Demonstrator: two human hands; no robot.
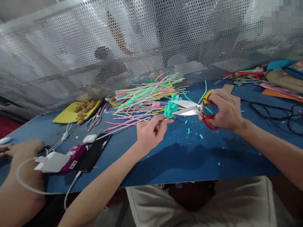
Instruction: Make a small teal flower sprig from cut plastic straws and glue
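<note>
Turquoise fuzzy piece (169, 109), held above the middle of a blue table (163, 171), pinched between the fingertips of the left hand (152, 130). From the right, the right hand (227, 107) grips the handles of scissors (189, 109), blades parted at the piece's right edge; whether they touch it, I cannot tell. Small turquoise offcuts (188, 130) lie below; coloured stems (149, 93) are heaped on the far side. Trimming seems in hand; the next snip calls for a steady pinch, with fingertips clear of the lower blade.

There is one pair of scissors (200, 109), one teal bundle (169, 110) and one black phone (95, 152).
</note>
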